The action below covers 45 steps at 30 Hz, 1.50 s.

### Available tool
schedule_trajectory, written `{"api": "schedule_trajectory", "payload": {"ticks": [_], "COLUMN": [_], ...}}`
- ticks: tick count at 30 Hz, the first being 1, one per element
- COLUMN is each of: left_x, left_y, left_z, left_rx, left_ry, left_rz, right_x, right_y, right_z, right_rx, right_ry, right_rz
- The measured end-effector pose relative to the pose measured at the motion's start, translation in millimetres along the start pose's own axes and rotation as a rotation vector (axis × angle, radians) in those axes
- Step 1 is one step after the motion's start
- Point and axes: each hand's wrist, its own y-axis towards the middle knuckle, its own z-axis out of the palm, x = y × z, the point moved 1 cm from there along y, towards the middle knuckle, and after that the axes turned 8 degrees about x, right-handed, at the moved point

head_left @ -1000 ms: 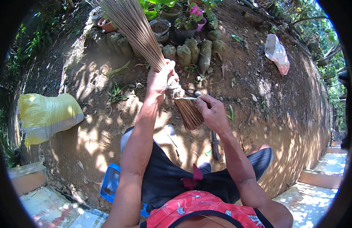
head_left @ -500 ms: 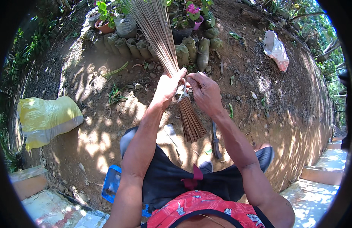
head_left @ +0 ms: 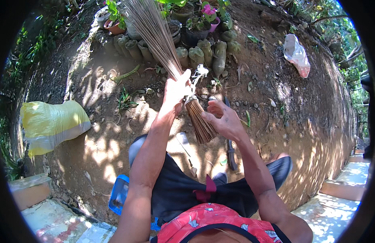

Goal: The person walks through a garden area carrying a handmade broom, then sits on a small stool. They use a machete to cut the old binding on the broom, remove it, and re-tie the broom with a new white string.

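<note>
The left hand (head_left: 176,90) is gripping a bundle of thin brown sticks (head_left: 155,36) near its bound end, closed tight around it, with the long tips fanning up and away toward the potted plants (head_left: 195,24). A white tie (head_left: 195,77) is hanging at the binding point, just right of that hand. The right hand (head_left: 224,121) is sitting slightly below and to the right, fingers loosely curled and half open, beside the short cut stub (head_left: 201,123) and seemingly holding nothing. The binding step looks to be in hand; the next move seems to call for the right hand taking the loose tie end while the left is keeping the bundle squeezed.

Bare dirt ground (head_left: 114,93) is lying open beneath both hands. A dark blade-like tool (head_left: 230,150) is resting just under the right hand, and a yellow sack (head_left: 51,123) is sitting well off to the left.
</note>
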Motion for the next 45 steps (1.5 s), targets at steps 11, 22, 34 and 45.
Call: {"api": "schedule_trajectory", "payload": {"ticks": [11,22,34,45], "left_x": [0,27,-32,-90], "left_y": [4,-8,25,-6], "left_z": [7,36,-66,-205], "left_rx": [0.205,0.082,-0.356,-0.594], "left_ry": [-0.205,-0.03,-0.348,-0.627], "left_rz": [0.07,0.098,0.429,0.444], "right_x": [-39,-18,-80,-172], "right_y": [49,54,-45,-97], "right_z": [43,28,35,-234], "right_rx": [0.234,0.145,0.276,-0.084], "right_ry": [0.325,0.152,-0.247,-0.937], "right_rz": [0.11,0.135,0.229,0.141]}}
